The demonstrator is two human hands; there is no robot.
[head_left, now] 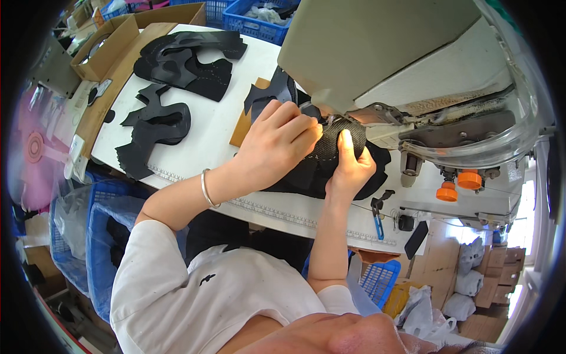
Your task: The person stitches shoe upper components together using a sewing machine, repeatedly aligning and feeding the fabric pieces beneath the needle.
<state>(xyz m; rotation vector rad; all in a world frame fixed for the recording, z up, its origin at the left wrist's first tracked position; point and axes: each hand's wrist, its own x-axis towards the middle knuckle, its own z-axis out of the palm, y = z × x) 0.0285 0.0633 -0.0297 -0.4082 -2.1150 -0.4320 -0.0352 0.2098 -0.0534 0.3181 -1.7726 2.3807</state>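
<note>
Clamping a dark mesh piece [331, 143] just below the sewing machine head [371, 53], pinched in the left hand [280, 138] and gripped thumb-over in the right hand [352, 171], risking puckers from uneven tension or injury from working so close.

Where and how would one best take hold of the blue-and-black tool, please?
Probably by its slim blue end, with the right hand coming from the person's side: that end points toward the table's near edge, the black end away.
</note>
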